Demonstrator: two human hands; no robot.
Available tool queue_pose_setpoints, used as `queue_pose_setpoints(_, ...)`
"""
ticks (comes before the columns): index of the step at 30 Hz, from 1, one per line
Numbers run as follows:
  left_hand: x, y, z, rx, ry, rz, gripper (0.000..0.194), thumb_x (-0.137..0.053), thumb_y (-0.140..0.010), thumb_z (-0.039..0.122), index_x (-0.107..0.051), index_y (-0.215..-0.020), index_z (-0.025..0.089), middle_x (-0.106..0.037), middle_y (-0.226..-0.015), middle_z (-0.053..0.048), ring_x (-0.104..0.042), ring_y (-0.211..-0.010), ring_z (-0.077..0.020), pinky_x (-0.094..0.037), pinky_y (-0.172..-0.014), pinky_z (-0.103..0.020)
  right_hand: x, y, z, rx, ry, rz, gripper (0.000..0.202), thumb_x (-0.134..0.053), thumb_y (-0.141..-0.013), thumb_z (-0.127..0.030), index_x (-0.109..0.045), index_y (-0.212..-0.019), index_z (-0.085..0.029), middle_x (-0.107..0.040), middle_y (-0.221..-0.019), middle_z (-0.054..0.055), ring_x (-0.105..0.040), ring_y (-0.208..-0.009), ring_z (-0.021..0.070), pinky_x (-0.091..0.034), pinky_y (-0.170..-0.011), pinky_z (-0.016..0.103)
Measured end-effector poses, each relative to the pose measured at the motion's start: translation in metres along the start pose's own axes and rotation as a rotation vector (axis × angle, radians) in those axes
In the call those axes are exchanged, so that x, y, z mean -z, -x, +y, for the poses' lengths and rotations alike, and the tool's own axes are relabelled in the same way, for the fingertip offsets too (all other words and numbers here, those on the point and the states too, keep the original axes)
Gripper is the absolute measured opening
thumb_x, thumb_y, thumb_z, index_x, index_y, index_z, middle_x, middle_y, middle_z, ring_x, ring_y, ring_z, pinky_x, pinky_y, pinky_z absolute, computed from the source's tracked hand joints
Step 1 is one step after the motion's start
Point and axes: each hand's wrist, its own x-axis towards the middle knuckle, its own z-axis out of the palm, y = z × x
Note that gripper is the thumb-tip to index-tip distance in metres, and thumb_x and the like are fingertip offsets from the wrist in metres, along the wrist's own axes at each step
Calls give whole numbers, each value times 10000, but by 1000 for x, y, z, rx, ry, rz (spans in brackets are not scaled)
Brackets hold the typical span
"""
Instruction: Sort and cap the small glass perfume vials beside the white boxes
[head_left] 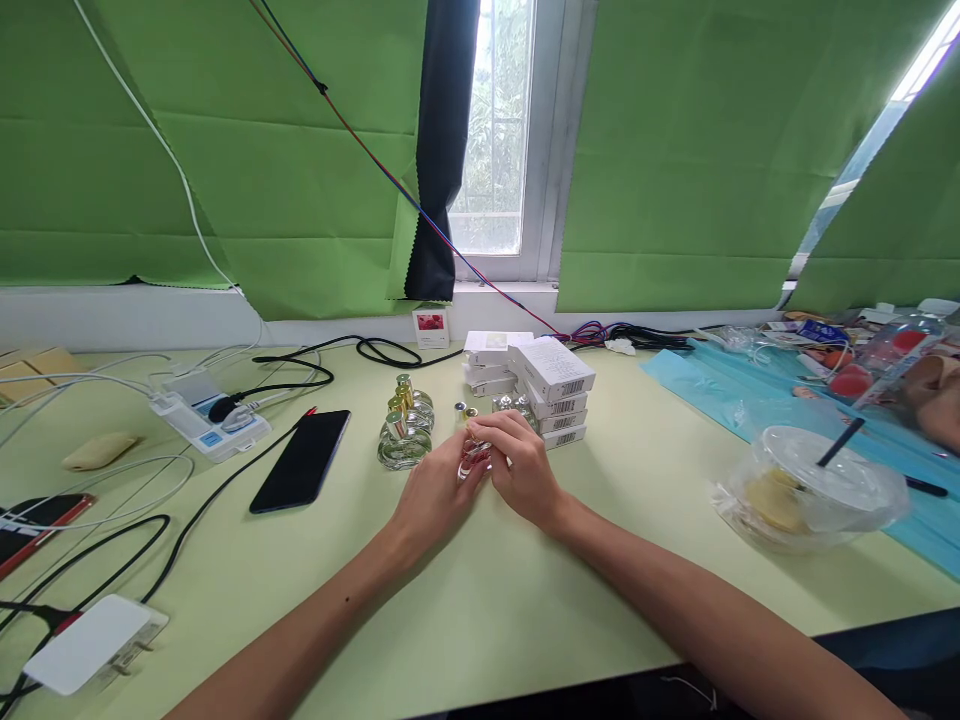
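Both hands meet over the middle of the table around a small clear glass perfume bottle (475, 462). Wrapped about its left side is my left hand (439, 485), fingers closed. My right hand (521, 465) is closed too, its fingertips at the bottle's top, which they mostly hide. Just left of the hands stands a row of glass perfume bottles (405, 450) with gold and silver caps. Two small loose caps (465, 411) show behind my fingers. More bottles with silver tops (512, 404) stand between my right hand and a stack of white boxes (559, 370).
A black phone (301, 462) lies left of the bottles, near a power strip (214, 415) and tangled cables. A white charger (97, 643) is at front left. On the right are a plastic container with a lid (817, 490) and a blue sheet (720, 390) under clutter.
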Motion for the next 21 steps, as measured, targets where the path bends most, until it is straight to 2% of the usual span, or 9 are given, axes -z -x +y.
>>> queue_pose_setpoints(13,0,0,0,5,30,-12,245,-485,-956,290,-584,-1163,205,-713,-947,-48,-669,-766,-198,-483,-662,-291,1,0,-1,-44,25,-4,403,-432,-928,-39,-720,-1096,-265,-745,-1068,52,-630,-969,210,-578,-861,406)
queue_pose_setpoints(21,0,0,1,4,18,-13,239,-496,-952,273,-575,-1171,214,-709,-949,-38,-669,-799,-203,-467,-658,-285,2,-1,-1,-21,30,-9,396,-435,-936,-47,-722,-1104,-263,-747,-1073,54,-630,-972,210,-578,-870,404)
